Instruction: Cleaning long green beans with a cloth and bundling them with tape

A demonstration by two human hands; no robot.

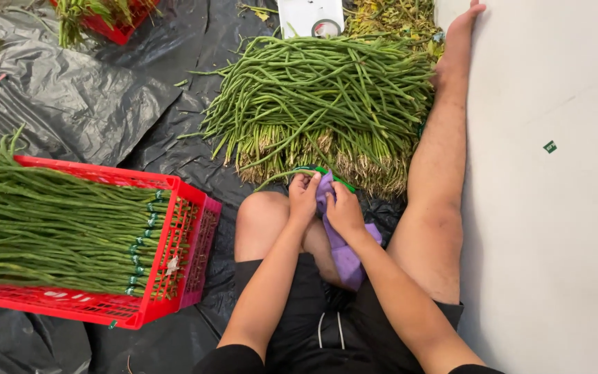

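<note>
Both grips closing on purple cloth (341, 244) over the lap: left hand (303, 197) and right hand (344, 210) pinching its top edge, green band (327, 172) poking out there. Lying just ahead on black sheeting (77, 104): loose long beans (327, 97). Sitting left: red crate (174, 256) holding bundled beans (50, 228).

A red crate (187, 228) of bundled long beans (50, 221) sits left on black plastic sheeting (84, 104). A second red crate (109, 28) lies far left.
</note>
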